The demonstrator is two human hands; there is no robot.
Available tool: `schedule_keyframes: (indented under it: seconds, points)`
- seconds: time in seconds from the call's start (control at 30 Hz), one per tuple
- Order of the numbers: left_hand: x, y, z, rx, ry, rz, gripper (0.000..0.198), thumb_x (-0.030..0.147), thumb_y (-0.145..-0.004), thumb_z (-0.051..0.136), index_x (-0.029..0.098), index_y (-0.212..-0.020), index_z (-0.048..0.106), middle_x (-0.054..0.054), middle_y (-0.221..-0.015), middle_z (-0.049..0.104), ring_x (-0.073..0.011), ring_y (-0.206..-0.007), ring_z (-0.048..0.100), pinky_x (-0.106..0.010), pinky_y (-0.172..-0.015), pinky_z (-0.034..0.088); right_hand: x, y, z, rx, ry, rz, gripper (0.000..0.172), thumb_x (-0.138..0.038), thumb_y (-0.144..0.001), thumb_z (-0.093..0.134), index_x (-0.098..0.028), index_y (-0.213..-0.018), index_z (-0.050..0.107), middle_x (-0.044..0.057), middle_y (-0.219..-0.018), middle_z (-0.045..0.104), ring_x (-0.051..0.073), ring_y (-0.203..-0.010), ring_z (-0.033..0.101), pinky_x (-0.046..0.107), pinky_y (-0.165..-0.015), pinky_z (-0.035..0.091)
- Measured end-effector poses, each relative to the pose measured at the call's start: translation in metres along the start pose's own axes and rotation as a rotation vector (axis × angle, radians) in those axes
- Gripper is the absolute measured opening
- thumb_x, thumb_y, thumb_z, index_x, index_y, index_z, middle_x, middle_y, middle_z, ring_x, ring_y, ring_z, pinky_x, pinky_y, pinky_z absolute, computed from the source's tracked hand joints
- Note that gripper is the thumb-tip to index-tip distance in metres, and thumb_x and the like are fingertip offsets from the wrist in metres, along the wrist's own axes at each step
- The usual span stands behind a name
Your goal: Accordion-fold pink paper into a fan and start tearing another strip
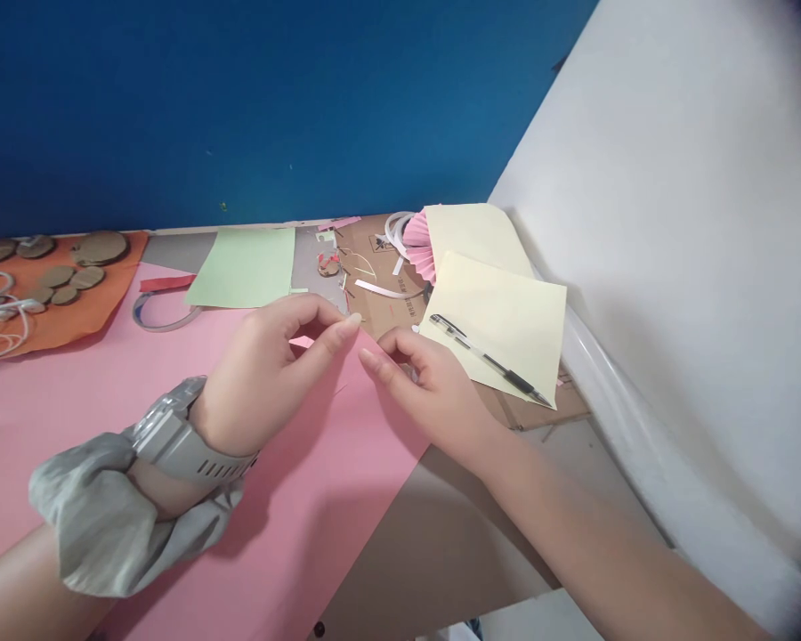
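Observation:
A large pink paper sheet [173, 392] lies across the table in front of me. My left hand [273, 374], with a grey watch and a grey scrunchie on the wrist, curls over the sheet's far right corner, fingers bent in a pinch on the pink edge. My right hand [427, 383] meets it from the right, fingers curled on the same corner. A small fold of pink paper shows under the left fingers.
Two pale yellow sheets [500, 329] lie at the right with a pen [487, 358] on top. A folded pink fan [419, 245], a green sheet [246, 267], white strips, cardboard, an orange sheet [100, 303] with cardboard discs, and white cord lie behind. Blue wall behind, white wall right.

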State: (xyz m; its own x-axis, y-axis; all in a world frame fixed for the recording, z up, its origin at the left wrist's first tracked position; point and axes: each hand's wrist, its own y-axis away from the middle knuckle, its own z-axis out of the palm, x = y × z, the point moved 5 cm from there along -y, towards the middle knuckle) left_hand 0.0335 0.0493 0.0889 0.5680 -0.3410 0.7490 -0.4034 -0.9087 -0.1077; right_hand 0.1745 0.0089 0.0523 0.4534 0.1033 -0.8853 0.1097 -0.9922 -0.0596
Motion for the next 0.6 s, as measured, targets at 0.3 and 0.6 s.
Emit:
schedule_keyframes:
  seconds: [0.3,0.6]
  points:
    - [-0.007,0.0,0.009,-0.051,0.048,0.062,0.023,0.035,-0.087,0.049,0.019,-0.073,0.057,0.002,-0.07,0.057,-0.0112,-0.068,0.051,-0.019,-0.055,0.041,0.0,0.0,0.005,-0.061,-0.041,-0.043,0.031,-0.039,-0.095,0.039,-0.02,-0.071,0.044,-0.005,-0.066,0.043,0.009,-0.063,0.042,0.024,-0.059,0.032]
    - [-0.019,-0.003,0.017,-0.136,0.109,-0.005,0.026,0.042,-0.085,0.051,0.02,-0.079,0.063,0.001,-0.079,0.065,-0.0131,-0.074,0.055,-0.022,-0.065,0.043,0.018,-0.005,0.007,-0.029,0.005,-0.061,0.033,-0.04,-0.094,0.038,-0.02,-0.068,0.039,-0.004,-0.065,0.039,0.011,-0.062,0.039,0.025,-0.058,0.031]
